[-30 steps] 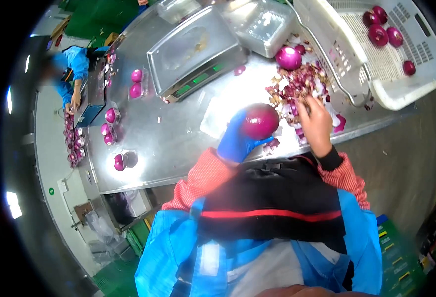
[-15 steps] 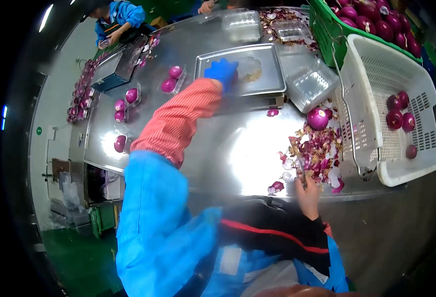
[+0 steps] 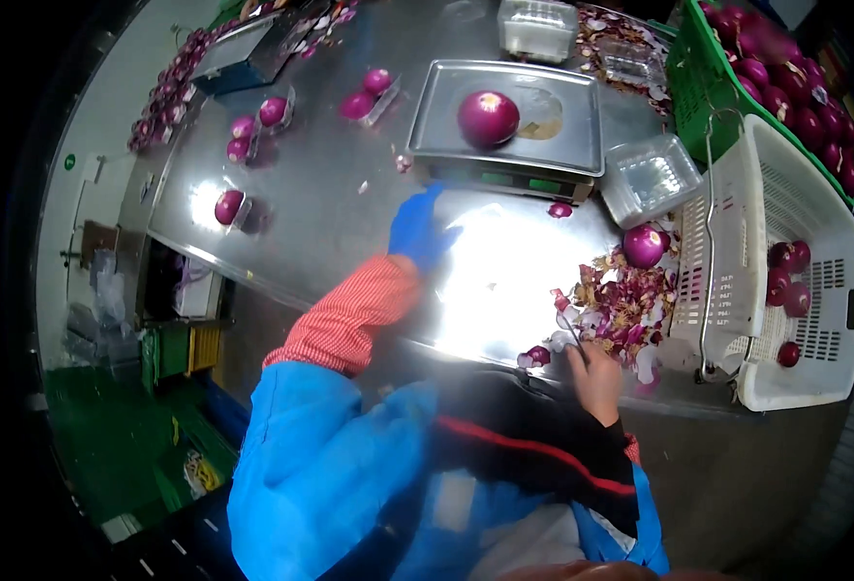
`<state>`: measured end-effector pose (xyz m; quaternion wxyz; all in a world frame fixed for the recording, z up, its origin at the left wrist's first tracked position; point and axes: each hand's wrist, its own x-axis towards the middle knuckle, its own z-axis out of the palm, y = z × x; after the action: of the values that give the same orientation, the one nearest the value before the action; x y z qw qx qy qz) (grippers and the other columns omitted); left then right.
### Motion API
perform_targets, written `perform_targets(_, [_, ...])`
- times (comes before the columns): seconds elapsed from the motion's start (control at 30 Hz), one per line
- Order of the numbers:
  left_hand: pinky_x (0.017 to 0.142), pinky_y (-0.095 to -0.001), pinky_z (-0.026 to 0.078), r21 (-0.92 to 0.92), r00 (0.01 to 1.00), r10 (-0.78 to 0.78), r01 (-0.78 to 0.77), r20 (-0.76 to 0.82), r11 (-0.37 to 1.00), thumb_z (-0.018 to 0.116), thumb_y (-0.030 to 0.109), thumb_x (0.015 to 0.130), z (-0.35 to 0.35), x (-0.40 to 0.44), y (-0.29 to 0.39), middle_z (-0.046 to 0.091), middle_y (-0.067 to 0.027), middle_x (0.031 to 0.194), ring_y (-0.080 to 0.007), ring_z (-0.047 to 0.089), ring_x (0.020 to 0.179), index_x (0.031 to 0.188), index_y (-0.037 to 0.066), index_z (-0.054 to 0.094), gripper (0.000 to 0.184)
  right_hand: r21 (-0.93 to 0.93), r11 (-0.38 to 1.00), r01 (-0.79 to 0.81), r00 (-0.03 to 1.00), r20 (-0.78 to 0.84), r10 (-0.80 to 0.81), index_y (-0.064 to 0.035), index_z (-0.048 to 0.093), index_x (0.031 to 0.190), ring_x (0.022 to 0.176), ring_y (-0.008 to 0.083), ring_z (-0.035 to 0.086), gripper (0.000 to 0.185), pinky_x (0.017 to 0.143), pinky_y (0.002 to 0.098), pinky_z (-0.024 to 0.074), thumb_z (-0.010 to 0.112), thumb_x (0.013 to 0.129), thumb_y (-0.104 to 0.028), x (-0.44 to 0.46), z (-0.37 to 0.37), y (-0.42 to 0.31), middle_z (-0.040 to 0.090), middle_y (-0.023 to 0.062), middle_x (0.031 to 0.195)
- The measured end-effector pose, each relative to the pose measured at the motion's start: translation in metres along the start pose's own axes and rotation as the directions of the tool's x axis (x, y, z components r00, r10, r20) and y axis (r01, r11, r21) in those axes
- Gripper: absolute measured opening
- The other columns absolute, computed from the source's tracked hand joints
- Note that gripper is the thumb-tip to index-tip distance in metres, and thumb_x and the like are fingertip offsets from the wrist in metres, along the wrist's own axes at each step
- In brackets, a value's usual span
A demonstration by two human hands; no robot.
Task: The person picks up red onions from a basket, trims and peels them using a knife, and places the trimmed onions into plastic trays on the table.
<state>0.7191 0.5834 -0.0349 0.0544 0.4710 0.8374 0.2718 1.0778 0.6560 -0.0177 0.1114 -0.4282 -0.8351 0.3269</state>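
My left hand [image 3: 422, 230], in a blue glove, hovers over the metal table on the near side of the scale [image 3: 587, 172]. Its fingers are spread and nothing is in them. A peeled red onion [image 3: 488, 118] rests on the scale's tray, beside a wet brownish patch. At the table's near edge, my bare right hand [image 3: 596, 380] grips a small knife [image 3: 570, 327], its thin blade pointing at the pile of onion skins [image 3: 625, 305]. Another red onion [image 3: 643, 246] lies at the far side of that pile.
A stack of clear plastic trays [image 3: 652, 179] stands right of the scale, another stack [image 3: 537, 29] behind it. On the right are a white basket [image 3: 737, 242] with several onions and a full green crate [image 3: 698, 87]. Packed onions [image 3: 357, 106] stand at left.
My left hand has let go of the onion on the scale and drawn back towards me. The view has shifted too. My right hand still holds the knife near the skins.
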Motion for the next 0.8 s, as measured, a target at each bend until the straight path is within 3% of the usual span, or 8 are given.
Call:
perform_targets(0.13, [0.096, -0.042, 0.046, 0.079, 0.9, -0.372, 0.363, 0.229, 0.928, 0.077, 0.032, 0.075, 0.015, -0.041, -0.029, 0.054, -0.0185, 0.126, -0.0363, 0.055, 0.113, 0.139, 0.012, 0.042, 0.075, -0.049, 0.998, 0.05, 0.997, 0.064, -0.047, -0.0079, 0.065, 0.101, 0.073, 0.038, 0.063, 0.026, 0.064, 0.0434, 0.0484, 0.064, 0.087, -0.031, -0.003, 0.009, -0.01, 0.064, 0.0185, 0.079])
perform_targets(0.2, [0.095, -0.0408, 0.047, -0.005, 0.904, -0.375, 0.384, 0.207, 0.923, 0.073, 0.028, 0.08, 0.032, -0.053, -0.047, 0.056, -0.0186, 0.125, -0.0351, 0.057, 0.112, 0.135, 0.013, 0.048, 0.062, 0.031, 0.996, 0.089, 0.995, 0.047, -0.09, -0.0102, 0.064, 0.108, 0.075, 0.0367, 0.064, 0.031, 0.065, 0.0427, 0.0494, 0.065, 0.086, -0.032, -0.004, 0.018, -0.017, 0.066, 0.0178, 0.081])
perform_targets(0.33, [0.087, -0.0359, 0.051, -0.104, 0.899, -0.41, 0.428, 0.157, 0.898, 0.064, 0.015, 0.087, 0.022, -0.066, -0.053, 0.064, -0.0175, 0.112, -0.0284, 0.065, 0.096, 0.122, 0.012, 0.06, 0.035, -0.159, 0.987, -0.02, 0.868, 0.488, 0.096, -0.0076, 0.061, 0.117, 0.084, 0.0404, 0.064, 0.038, 0.072, 0.0425, 0.0505, 0.064, 0.088, -0.031, -0.004, 0.011, -0.04, 0.066, 0.0236, 0.089])
perform_targets(0.5, [0.061, -0.0323, 0.054, -0.438, 0.829, -0.558, 0.52, 0.05, 0.733, 0.059, 0.008, 0.087, -0.019, -0.091, -0.135, 0.065, -0.0061, 0.086, -0.0171, 0.064, 0.07, 0.117, 0.013, 0.061, 0.03, 0.016, 0.994, 0.105, 0.826, 0.556, -0.096, -0.0065, 0.065, 0.102, 0.062, 0.0319, 0.064, 0.027, 0.058, 0.0385, 0.0497, 0.062, 0.09, -0.03, -0.006, 0.009, -0.028, 0.066, 0.0153, 0.073])
perform_targets(0.57, [0.054, -0.0315, 0.052, -0.399, 0.737, -0.674, 0.631, 0.043, 0.665, 0.058, 0.007, 0.086, -0.053, -0.078, -0.164, 0.062, -0.0044, 0.082, -0.0156, 0.062, 0.061, 0.117, 0.012, 0.061, 0.031, 0.358, 0.908, -0.219, 0.845, 0.535, -0.007, -0.0037, 0.065, 0.096, 0.057, 0.0212, 0.06, 0.018, 0.054, 0.0319, 0.0467, 0.062, 0.09, -0.021, -0.001, 0.004, -0.028, 0.063, 0.0082, 0.067])
perform_targets(0.63, [0.05, -0.0322, 0.051, -0.5, 0.703, -0.711, 0.615, -0.002, 0.61, 0.059, 0.008, 0.085, -0.069, -0.063, -0.205, 0.064, -0.0077, 0.089, -0.016, 0.062, 0.057, 0.119, 0.011, 0.059, 0.034, 0.608, 0.634, -0.479, 0.843, 0.521, 0.137, -0.0012, 0.063, 0.09, 0.056, 0.0051, 0.051, 0.006, 0.051, 0.0219, 0.041, 0.061, 0.09, -0.007, 0.003, -0.001, -0.043, 0.056, -0.0019, 0.064])
perform_targets(0.73, [0.062, -0.0356, 0.054, -0.433, 0.649, -0.76, 0.678, -0.027, 0.594, 0.064, 0.016, 0.085, -0.09, -0.03, -0.232, 0.065, -0.0121, 0.098, -0.023, 0.067, 0.073, 0.126, 0.008, 0.054, 0.042, 0.371, 0.923, -0.103, 0.984, 0.172, 0.041, -0.0028, 0.063, 0.095, 0.053, 0.0149, 0.056, 0.01, 0.049, 0.0276, 0.0431, 0.064, 0.087, -0.01, 0.009, 0.014, -0.042, 0.061, 0.0034, 0.068])
perform_targets(0.8, [0.08, -0.0393, 0.051, 0.008, 0.765, -0.551, 0.586, -0.333, 0.81, 0.071, 0.022, 0.081, -0.097, -0.013, -0.23, 0.062, -0.0169, 0.111, -0.0298, 0.063, 0.094, 0.129, 0.004, 0.05, 0.056, -0.144, 0.968, 0.205, 0.977, -0.035, -0.212, -0.0035, 0.063, 0.097, 0.056, 0.0244, 0.059, 0.015, 0.051, 0.0322, 0.0443, 0.065, 0.085, -0.012, 0.011, 0.021, -0.045, 0.064, 0.0086, 0.072])
